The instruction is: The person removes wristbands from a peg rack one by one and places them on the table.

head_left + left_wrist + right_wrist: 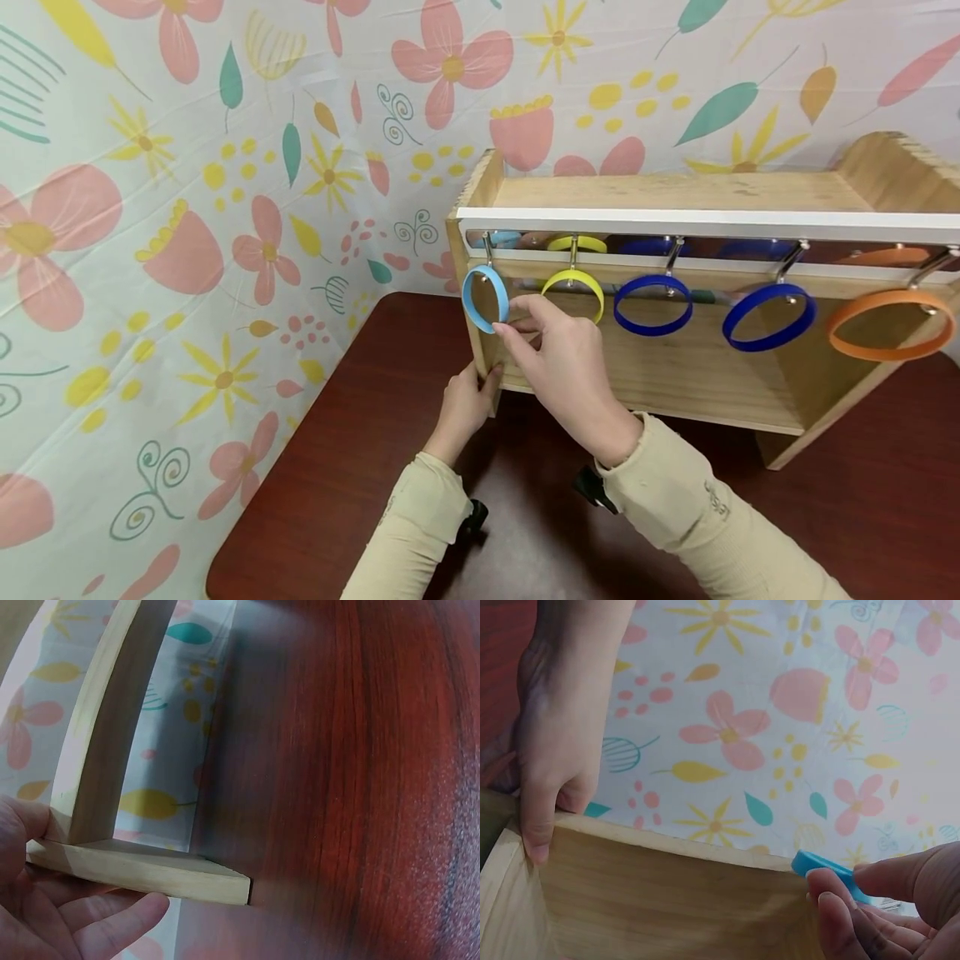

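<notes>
A light blue silicone wristband (469, 310) hangs from the leftmost metal hook of a wooden shelf (675, 375). My right hand (566, 367) pinches the band's lower right edge between thumb and fingertips. The right wrist view also shows the band (810, 862) between thumb and fingers. My left hand (461, 408) grips the lower front corner of the shelf's left side panel. In the left wrist view its fingers lie along the outer face of that panel (180, 877), with the thumb at the other side.
A yellow wristband (597, 292), two dark blue wristbands (653, 331) and an orange wristband (870, 353) hang on hooks to the right, below a white-edged rail (675, 222). The shelf stands on a dark red-brown table (322, 475). Behind hangs a flower-patterned cloth (187, 333).
</notes>
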`<state>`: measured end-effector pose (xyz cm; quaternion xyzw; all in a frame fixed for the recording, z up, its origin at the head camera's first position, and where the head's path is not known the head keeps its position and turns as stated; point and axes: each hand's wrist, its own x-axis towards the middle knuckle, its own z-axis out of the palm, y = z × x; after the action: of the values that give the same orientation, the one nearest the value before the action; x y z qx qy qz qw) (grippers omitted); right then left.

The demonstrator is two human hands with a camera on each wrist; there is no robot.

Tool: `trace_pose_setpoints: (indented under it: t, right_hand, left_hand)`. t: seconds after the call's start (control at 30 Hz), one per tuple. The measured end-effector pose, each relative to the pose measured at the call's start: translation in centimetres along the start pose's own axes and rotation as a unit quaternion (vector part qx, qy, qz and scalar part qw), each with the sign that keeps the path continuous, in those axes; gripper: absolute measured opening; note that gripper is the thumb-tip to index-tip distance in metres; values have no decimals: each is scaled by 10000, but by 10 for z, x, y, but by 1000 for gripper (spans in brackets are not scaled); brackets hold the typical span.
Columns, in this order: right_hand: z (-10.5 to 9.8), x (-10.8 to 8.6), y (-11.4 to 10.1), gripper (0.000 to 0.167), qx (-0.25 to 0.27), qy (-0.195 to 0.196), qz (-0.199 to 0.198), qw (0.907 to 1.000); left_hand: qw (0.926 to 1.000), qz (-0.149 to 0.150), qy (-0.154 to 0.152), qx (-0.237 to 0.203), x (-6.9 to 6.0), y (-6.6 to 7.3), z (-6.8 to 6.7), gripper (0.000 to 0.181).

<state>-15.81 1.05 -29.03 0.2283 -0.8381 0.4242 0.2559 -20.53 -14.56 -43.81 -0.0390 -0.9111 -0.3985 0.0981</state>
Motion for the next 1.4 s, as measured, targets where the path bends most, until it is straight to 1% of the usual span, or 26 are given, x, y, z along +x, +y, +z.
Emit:
trace_pose_setpoints:
  t: [0.2,0.33,0.5,0.87,1.2,1.4]
  right_hand:
    - [0,1,0,13,163,145,41,9998]
    - [-2,1,-2,13,248,241,64,9994]
    - [-6,2,-3,13,372,250,119,9989]
    - [-14,0,-8,12,981,55,437,9942]
    - [-19,-9,-8,12,1204,-25,448,9917]
    - [-24,-17,-5,11,1324,-134,541,9896]
  left_hand:
    - [10000,-35,-24,39,0,0,1,26]
    - [10000,-48,3,17,0,1,1,26]
    - [10000,-33,18,-66,-1,1,0,26]
    - [10000,-43,43,-49,-1,2,0,23]
    - [9999,-67,90,-2,-2,2,0,24]
    - [9999,-80,146,38,-1,2,1,25]
